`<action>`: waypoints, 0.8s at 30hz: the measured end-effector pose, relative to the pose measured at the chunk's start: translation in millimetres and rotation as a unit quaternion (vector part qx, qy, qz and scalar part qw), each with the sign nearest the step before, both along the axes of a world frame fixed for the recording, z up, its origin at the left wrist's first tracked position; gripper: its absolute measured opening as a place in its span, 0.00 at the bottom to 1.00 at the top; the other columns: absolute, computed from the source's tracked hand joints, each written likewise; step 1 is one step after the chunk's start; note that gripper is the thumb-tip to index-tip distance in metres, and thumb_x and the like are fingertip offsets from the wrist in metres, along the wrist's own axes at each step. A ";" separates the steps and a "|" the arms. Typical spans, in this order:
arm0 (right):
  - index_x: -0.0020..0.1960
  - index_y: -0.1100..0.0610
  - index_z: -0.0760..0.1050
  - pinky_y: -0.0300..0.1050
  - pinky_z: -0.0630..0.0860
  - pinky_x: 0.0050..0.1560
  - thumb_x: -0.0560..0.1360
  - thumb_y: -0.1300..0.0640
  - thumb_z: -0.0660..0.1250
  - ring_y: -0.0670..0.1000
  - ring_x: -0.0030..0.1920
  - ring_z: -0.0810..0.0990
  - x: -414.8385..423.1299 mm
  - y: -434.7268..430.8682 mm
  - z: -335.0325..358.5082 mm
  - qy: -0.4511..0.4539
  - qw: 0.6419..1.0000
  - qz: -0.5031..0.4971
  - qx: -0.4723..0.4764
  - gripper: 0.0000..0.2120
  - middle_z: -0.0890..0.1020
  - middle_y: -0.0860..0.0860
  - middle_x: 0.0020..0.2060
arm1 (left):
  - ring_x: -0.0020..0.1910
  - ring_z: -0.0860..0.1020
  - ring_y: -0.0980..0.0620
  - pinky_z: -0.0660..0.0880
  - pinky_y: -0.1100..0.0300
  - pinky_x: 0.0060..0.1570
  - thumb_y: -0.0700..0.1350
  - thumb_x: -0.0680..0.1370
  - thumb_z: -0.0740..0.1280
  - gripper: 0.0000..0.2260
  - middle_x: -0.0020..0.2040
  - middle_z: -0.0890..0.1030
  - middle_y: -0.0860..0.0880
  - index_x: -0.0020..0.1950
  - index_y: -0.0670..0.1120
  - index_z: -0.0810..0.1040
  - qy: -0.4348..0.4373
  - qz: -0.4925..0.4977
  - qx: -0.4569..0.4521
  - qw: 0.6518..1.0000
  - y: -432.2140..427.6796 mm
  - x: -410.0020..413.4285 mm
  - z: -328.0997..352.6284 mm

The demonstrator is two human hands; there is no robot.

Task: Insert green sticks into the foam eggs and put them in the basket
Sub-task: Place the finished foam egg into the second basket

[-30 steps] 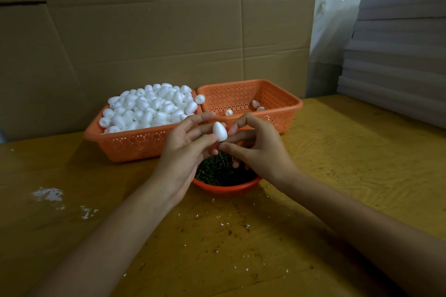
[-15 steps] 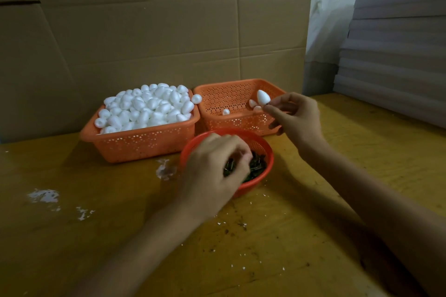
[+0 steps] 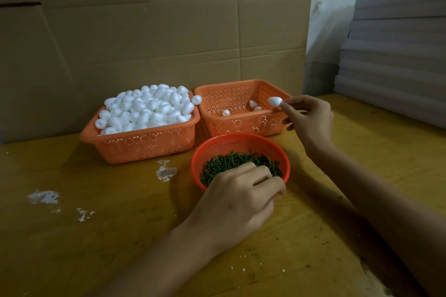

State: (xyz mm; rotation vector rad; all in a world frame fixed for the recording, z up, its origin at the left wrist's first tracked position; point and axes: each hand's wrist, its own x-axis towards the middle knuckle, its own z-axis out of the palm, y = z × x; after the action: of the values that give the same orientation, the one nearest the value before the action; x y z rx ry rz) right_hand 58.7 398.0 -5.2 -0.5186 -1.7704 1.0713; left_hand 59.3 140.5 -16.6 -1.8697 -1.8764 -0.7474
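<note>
- The foam egg (image 3: 275, 101) I was watching hung above the right rim of the emptier basket (image 3: 241, 125), pointed end toward the hand, touching neither the rim nor the other eggs.
- The right hand (image 3: 307, 120) held it by that end, thumb and forefinger pinched narrowly on it. The other fingers (image 3: 296, 113) were loosely bent below. I could not make out a stick at the pinch.
- Three loose eggs (image 3: 253, 103) lay on that basket's floor, two touching near the right wall and one apart toward the middle.
- Just beside it on the left, wall against wall, stood the full basket (image 3: 144, 144) with its heap of white eggs (image 3: 147, 108) mounded above the rim. Both baskets sat at the counter's far edge.
- In front of the emptier basket, nearer me, sat the round red bowl (image 3: 241, 140) holding the green sticks (image 3: 231, 161).
- The left hand (image 3: 241, 200) lay over the bowl's near rim, knuckles up and fingers curled down among the sticks. Their tips were hidden, so I could not tell whether they held one.
- The counter (image 3: 96, 236) was yellowish wood, with white foam crumbs (image 3: 166, 172) just left of the bowl and more toward the left edge.
- Behind the far edge rose a cardboard wall (image 3: 144, 43), and grey sheets (image 3: 395, 55) were stacked at the far right corner.
</note>
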 end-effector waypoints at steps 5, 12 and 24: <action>0.53 0.55 0.85 0.39 0.82 0.34 0.77 0.56 0.75 0.47 0.36 0.87 -1.1 1.9 -1.1 -0.002 1.000 -0.009 -0.003 0.06 0.86 0.49 0.44 | 0.48 0.79 0.52 0.78 0.55 0.47 0.37 0.78 0.72 0.06 0.48 0.82 0.51 0.53 0.45 0.84 -0.008 -0.001 -0.004 1.000 -1.1 0.3 0.7; 0.54 0.55 0.86 0.41 0.83 0.36 0.77 0.54 0.75 0.47 0.37 0.87 -1.5 2.8 0.5 -0.001 1.000 0.002 -0.011 0.07 0.87 0.48 0.43 | 0.43 0.78 0.48 0.78 0.52 0.42 0.35 0.78 0.71 0.06 0.46 0.81 0.47 0.52 0.43 0.84 0.061 -0.003 -0.012 0.998 -2.2 -0.8 -1.5; 0.61 0.57 0.84 0.47 0.86 0.43 0.79 0.60 0.73 0.48 0.44 0.87 -3.6 11.1 -1.9 -0.017 0.999 0.039 -0.005 0.11 0.87 0.51 0.48 | 0.38 0.78 0.46 0.77 0.51 0.35 0.35 0.84 0.65 0.09 0.41 0.81 0.45 0.48 0.43 0.84 0.165 0.032 0.059 0.984 -0.9 -0.2 -16.0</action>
State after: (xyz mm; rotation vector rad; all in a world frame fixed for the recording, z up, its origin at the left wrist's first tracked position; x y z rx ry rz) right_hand 55.1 409.0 -7.1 -0.4793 -1.8290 1.1316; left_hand 59.1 139.6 -32.6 -1.7297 -1.6370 -0.4805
